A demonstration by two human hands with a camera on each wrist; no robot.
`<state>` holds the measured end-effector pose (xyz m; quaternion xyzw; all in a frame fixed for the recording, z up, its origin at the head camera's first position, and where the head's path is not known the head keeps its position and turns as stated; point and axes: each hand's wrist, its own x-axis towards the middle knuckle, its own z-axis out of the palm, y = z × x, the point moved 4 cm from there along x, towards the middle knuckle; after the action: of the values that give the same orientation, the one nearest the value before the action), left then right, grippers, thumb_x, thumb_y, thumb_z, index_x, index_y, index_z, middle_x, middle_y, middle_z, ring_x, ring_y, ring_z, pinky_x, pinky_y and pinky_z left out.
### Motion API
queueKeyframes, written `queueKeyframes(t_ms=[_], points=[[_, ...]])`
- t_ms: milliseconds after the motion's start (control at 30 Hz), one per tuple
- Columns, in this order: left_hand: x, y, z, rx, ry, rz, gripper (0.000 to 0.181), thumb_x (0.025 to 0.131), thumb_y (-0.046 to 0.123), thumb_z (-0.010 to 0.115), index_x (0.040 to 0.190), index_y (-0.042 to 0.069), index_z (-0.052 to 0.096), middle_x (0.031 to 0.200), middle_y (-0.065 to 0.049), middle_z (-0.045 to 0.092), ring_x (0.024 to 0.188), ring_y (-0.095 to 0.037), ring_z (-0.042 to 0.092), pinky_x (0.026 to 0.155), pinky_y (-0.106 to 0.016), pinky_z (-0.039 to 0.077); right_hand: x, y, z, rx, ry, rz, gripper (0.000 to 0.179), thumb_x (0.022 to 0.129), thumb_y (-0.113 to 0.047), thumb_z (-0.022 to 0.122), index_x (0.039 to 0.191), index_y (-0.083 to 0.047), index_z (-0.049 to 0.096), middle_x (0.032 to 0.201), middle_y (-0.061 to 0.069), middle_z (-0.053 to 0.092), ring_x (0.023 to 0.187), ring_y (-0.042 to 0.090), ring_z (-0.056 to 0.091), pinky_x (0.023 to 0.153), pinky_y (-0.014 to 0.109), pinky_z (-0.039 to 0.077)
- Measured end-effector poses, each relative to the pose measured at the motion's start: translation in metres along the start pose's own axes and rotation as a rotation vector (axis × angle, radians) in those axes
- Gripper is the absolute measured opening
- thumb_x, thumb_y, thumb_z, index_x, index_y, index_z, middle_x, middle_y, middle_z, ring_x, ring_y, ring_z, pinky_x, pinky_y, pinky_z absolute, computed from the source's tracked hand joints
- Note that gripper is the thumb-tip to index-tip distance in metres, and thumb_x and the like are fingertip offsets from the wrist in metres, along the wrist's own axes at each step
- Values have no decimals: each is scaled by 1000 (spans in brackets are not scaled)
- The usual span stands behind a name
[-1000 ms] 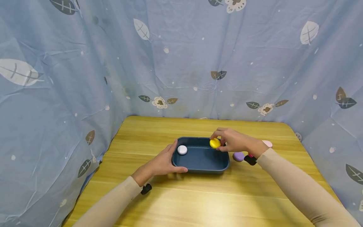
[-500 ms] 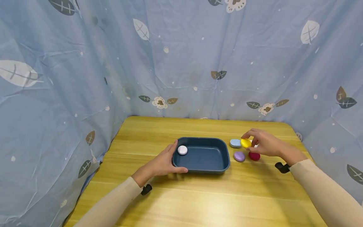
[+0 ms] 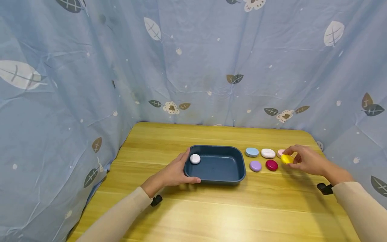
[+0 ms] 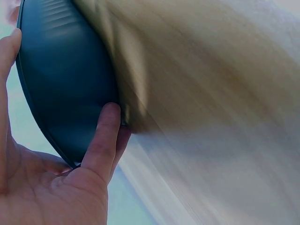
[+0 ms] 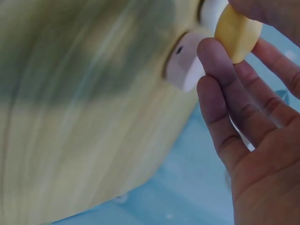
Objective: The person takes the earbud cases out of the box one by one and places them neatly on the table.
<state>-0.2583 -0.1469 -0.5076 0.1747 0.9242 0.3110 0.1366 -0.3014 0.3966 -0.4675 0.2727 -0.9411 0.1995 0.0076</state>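
Note:
My left hand [image 3: 174, 171] holds the left end of a dark blue rectangular tray [image 3: 220, 182]. Its thumb lies along the near wall while the fingers rest at the left rim. The left wrist view shows fingertips against the tray's outer wall [image 4: 70, 70]. A white round piece [image 3: 195, 159] lies inside, near the left end. Off to the right, my right hand [image 3: 309, 160] pinches a glossy yellow rounded disc [image 3: 286, 159] between thumb and fingers. The disc overlaps a pale pink piece [image 3: 280, 153] in the head view; that pink piece [image 5: 183, 61] has a small dark mark.
Right of the tray are a light blue oval piece [image 3: 252, 152] and a white oval one [image 3: 268, 153] in the back row. In front of them sit a purple round piece [image 3: 255, 166] and a dark red one [image 3: 271, 165]. A patterned curtain [image 3: 196, 67] surrounds the wooden table [image 3: 211, 215].
My right hand has carried the yellow disc from over the tray's right end rightward, past the other pieces, to the row's right end. My left hand stays on the tray.

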Motion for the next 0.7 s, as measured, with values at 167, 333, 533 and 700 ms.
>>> queueKeyframes(t_ms=[167, 333, 533, 700], points=[[-1, 2, -1, -7, 3, 1, 143, 91, 75, 92, 190, 21, 4, 194, -19, 25, 175, -45, 42, 136, -66, 46, -11, 14, 4, -23, -30, 59, 38, 92, -18, 101, 123, -7, 82, 113, 8, 80, 73, -7, 66, 69, 25, 60], [-1, 1, 0, -4, 5, 3, 143, 91, 74, 92, 190, 20, 4, 194, -20, 24, 175, -45, 41, 136, -66, 46, -17, 21, 11, -25, -49, 70, 39, 92, -22, 102, 122, -9, 82, 113, 6, 80, 73, -7, 66, 68, 25, 58], [0, 0, 1, 2, 1, -4, 144, 90, 77, 91, 190, 21, 4, 195, -19, 24, 175, -45, 41, 137, -66, 45, -18, 29, 20, -11, -75, 87, 42, 91, -21, 102, 125, -7, 81, 113, 6, 80, 74, -7, 64, 67, 24, 58], [0, -1, 1, 7, 2, -1, 144, 90, 77, 91, 190, 21, 3, 195, -19, 24, 175, -44, 41, 137, -65, 45, -17, 30, 25, 11, -105, 117, 43, 93, -21, 101, 127, -5, 80, 117, 9, 81, 74, -6, 62, 68, 23, 57]])
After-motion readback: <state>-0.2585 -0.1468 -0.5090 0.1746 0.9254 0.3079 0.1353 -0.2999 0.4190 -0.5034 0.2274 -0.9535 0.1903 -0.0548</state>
